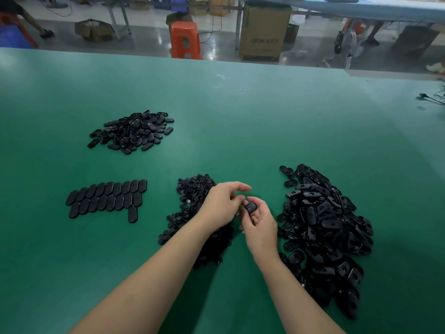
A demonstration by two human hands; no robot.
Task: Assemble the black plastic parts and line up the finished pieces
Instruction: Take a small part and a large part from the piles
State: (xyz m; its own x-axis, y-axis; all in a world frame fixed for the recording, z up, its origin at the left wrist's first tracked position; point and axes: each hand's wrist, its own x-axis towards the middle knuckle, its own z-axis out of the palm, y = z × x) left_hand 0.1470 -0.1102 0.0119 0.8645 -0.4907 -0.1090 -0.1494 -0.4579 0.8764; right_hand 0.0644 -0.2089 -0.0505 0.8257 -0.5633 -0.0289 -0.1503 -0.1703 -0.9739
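Black plastic part (251,208) pinched upright in right hand (261,227); left hand (222,204) fingers curled at it, likely pressing insert; supply heaps flank hands, finished rows (106,198) left on counter (240,121).

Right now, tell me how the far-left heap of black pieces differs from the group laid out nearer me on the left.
The far heap is a loose, overlapping mound; the near group lies flat in tidy rows, side by side.
The far heap's pieces point every way; the near group's all slant alike.
Some far-heap pieces show recessed undersides; the near group shows only smooth faces.
Both are black oval parts on the green table.
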